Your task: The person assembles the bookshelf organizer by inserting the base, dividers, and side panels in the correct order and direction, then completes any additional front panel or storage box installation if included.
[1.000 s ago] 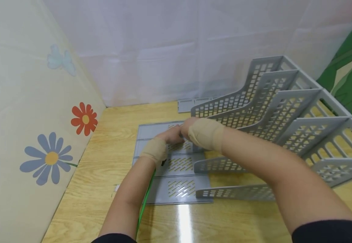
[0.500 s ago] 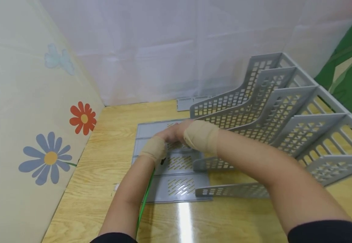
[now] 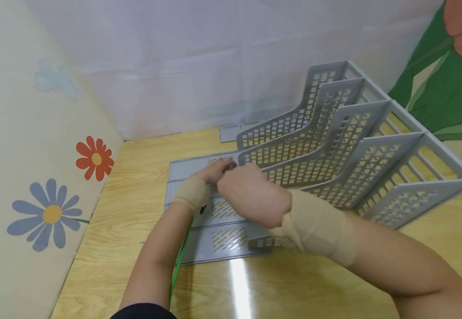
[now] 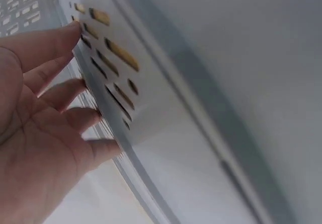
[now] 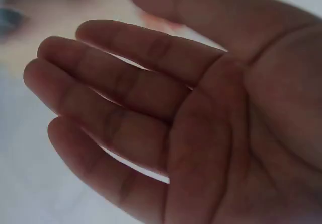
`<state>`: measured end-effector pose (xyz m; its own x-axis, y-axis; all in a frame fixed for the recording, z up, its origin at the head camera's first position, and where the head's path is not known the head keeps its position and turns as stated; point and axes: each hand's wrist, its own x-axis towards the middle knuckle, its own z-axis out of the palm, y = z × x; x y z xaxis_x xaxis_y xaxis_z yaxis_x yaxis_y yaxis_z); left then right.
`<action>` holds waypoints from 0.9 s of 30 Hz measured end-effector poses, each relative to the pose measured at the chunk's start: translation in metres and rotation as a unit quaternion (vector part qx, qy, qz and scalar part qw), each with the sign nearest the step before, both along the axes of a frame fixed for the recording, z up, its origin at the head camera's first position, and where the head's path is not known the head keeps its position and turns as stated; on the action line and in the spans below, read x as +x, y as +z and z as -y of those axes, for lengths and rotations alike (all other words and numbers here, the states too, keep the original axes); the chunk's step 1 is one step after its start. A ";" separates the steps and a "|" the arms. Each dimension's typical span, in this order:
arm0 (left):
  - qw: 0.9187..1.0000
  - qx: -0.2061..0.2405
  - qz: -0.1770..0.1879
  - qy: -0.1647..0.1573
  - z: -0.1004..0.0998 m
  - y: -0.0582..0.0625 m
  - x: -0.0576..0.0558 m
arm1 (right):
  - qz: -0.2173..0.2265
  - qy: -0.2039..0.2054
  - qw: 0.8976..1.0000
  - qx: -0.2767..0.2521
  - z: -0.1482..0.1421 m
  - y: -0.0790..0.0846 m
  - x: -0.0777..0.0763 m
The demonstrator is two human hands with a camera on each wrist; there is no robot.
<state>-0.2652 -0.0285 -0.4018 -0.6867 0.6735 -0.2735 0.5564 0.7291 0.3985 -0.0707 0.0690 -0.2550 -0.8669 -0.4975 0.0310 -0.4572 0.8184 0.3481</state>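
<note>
A flat grey slotted panel (image 3: 195,246), divided into several strips, lies on the wooden table. My left hand (image 3: 214,172) is over its far part. In the left wrist view, the fingertips of the left hand (image 4: 45,118) touch a ridge along the panel (image 4: 176,158), the fingers spread and slightly bent. My right hand (image 3: 255,195) hovers above the panel's right side, nearer the head camera. In the right wrist view, the right hand (image 5: 191,113) has loosely extended fingers and holds nothing. Right of the panel stands a grey perforated file rack (image 3: 408,117) with several dividers.
A smaller grey slotted piece (image 3: 229,133) lies at the back, against the white cloth backdrop (image 3: 167,79). A green cord (image 3: 180,259) runs along the left forearm. A flower-printed wall (image 3: 7,155) borders the table (image 3: 107,248) on the left.
My right hand has lifted off beside the left hand and moved back toward the camera. The left hand stays over the panel. The whole view has shifted slightly to the right.
</note>
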 end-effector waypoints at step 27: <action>0.993 -0.091 0.048 -0.058 0.025 0.007 0.080 | 0.100 -0.039 0.992 -0.064 -0.057 -0.058 -0.005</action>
